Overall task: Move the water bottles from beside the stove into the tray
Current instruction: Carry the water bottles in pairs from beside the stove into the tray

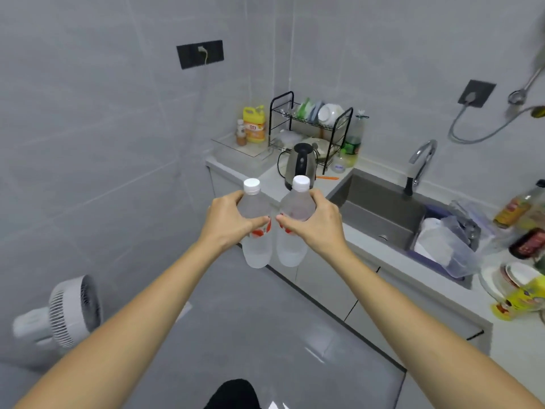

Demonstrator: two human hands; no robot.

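Nothing is reading clearly here. The yellow jug [254, 124] by the rack is showing an orange label with red characters too blurred to make out, and the two bottles [257, 228] are carrying red-marked labels mostly covered by fingers. The green bottle [352, 142] and sauce bottles [516, 206] are showing labels too, all illegible.

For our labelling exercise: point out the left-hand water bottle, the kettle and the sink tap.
Left-hand water bottle [255, 255]: head view, clear lower body.
Kettle [299, 168]: head view, steel side.
Sink tap [420, 160]: head view, curved spout.
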